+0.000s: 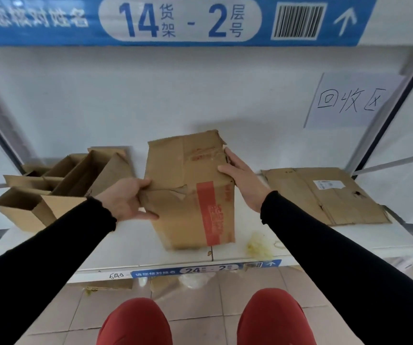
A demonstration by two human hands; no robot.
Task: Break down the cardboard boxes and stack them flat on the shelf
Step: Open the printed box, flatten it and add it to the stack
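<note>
Both hands hold the worn box (190,192), which stands at the centre of the shelf (324,239). Left hand (128,199), at 9 o'clock of the box, pinches a torn, crumpled flap between thumb and fingers. Right hand (241,174), at 2 o'clock, lies against the upper right edge with fingers nearly straight, bracing rather than gripping.

Box: brown corrugated card with a red tape band down its front, upper rim ragged, still partly erect and leaning back toward the wall. Judged light and soft from wear; creases are likely to give easily, and the torn flap may rip further if pulled hard. A firmer hold would be on the intact side panels near the corners, pressing opposite edges inward so the sleeve folds along its existing scores.

At 9 o'clock, well apart from the worn box, open boxes (58,185) stand unflattened. At 3 o'clock lies a flattened box (329,195) bearing a white label, flat on the shelf. A handwritten paper sign (352,100) hangs at 1 o'clock.
</note>
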